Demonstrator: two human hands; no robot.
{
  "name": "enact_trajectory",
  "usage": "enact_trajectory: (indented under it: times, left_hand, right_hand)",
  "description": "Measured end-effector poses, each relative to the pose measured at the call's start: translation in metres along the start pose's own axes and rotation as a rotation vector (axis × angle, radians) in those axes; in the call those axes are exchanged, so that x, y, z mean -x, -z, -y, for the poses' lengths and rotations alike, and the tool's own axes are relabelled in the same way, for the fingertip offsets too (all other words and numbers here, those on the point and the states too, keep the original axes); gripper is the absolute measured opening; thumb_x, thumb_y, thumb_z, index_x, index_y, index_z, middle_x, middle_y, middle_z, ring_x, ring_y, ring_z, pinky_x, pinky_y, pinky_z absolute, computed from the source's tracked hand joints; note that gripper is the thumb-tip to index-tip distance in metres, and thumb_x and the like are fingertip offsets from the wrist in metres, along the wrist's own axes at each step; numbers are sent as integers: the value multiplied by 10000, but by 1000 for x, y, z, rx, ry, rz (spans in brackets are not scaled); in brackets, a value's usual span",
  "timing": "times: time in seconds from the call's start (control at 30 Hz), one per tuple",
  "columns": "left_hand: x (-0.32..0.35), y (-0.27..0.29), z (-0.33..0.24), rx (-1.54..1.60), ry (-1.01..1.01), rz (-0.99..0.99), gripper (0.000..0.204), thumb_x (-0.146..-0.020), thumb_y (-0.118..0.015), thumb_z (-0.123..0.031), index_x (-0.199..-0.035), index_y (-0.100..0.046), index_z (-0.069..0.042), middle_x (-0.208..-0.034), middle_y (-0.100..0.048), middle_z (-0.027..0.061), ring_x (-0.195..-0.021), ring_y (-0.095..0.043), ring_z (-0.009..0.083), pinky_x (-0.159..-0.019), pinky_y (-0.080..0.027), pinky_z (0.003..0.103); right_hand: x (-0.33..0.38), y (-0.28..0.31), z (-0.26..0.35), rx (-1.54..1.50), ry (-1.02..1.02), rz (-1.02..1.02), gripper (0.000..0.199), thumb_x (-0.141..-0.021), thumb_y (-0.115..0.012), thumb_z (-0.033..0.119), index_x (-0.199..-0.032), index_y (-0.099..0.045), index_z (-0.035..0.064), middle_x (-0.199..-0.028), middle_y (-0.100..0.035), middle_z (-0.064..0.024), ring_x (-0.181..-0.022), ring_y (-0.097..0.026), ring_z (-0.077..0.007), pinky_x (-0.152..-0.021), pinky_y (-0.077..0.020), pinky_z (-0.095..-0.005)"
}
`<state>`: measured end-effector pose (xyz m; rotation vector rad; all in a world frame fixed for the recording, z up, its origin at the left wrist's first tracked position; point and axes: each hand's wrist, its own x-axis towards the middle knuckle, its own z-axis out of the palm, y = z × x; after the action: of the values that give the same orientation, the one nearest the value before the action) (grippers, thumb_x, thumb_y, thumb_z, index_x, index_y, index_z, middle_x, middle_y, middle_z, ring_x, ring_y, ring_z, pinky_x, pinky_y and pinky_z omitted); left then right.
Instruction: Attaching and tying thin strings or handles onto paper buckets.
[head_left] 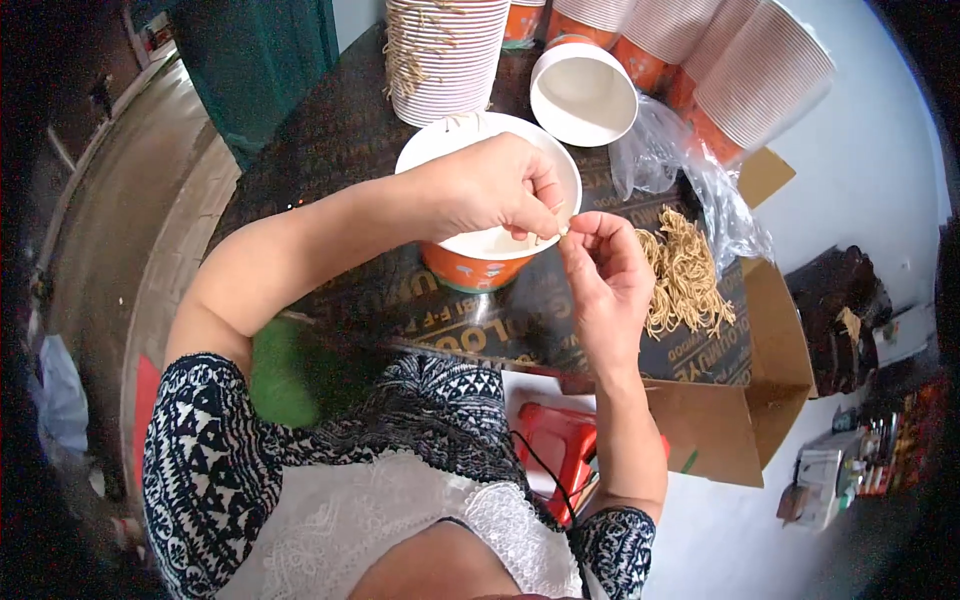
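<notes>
Over a wide orange-and-white paper bucket (478,268), my left hand (500,185) is closed in a pinch. Small tan, string-like bits show at its fingertips. My right hand (612,270) meets it at the bucket's right rim, thumb and index finger pinched on a small pale end. What the two hands hold looks like thin tan strand, but its kind is too small to tell. Beside my right hand lies a tangled pile of thin tan strands (692,280). A few short strands also hang over the bucket's far rim.
Behind the bucket rises a tall stack of white paper buckets (445,60) with tan strands on its side. One bucket (584,95) lies tipped toward me. More stacks (765,80), clear plastic wrap (730,210) and a cardboard box (715,430) are right of the dark tabletop (330,220).
</notes>
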<state>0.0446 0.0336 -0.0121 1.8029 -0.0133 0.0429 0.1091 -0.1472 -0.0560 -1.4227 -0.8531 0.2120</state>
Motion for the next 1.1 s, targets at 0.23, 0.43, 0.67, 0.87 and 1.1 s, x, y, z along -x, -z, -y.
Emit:
enact_trajectory:
  times: [0.23,0.43,0.67,0.87,1.1]
  left_hand:
    - [1,1,11,176,-34,7,149,-746,-727,-43,-830,-618,13,-722,-659,71,-609,-585,93,-574,-455,206]
    - [1,2,10,217,-57,44,177,-767,-743,-83,-834,-617,21,-729,-662,77,-606,-583,96,-586,-456,205]
    - [1,0,10,245,-28,67,167,-780,-745,-93,-825,-624,14,-720,-646,55,-625,-579,82,-585,-450,202]
    - [2,-1,11,201,-80,43,164,-743,-731,-53,-839,-610,3,-735,-642,43,-645,-586,80,-616,-464,198]
    - [4,-2,10,85,-136,22,195,-741,-722,-39,-879,-586,-20,-805,-631,11,-724,-591,60,-674,-476,190]
  right_hand:
    - [4,-2,3,-49,35,-35,168,-887,-632,10,-1046,-581,-8,-858,-576,18,-753,-510,-40,-695,-436,-182]
    - [4,-6,-3,121,199,-44,209,-867,-648,-27,-1064,-579,-9,-869,-610,-30,-790,-573,-79,-721,-477,-224]
    - [5,-8,-3,413,407,-75,220,-839,-655,-43,-1047,-587,-19,-886,-626,-126,-748,-643,-192,-681,-522,-300]
    - [9,-6,-7,222,378,-72,176,-886,-604,-14,-1061,-587,-25,-858,-626,-135,-743,-646,-198,-675,-521,-299]
    - [-3,0,-5,443,447,-9,121,-793,-653,-16,-906,-622,14,-824,-599,-112,-780,-578,-270,-718,-460,-364]
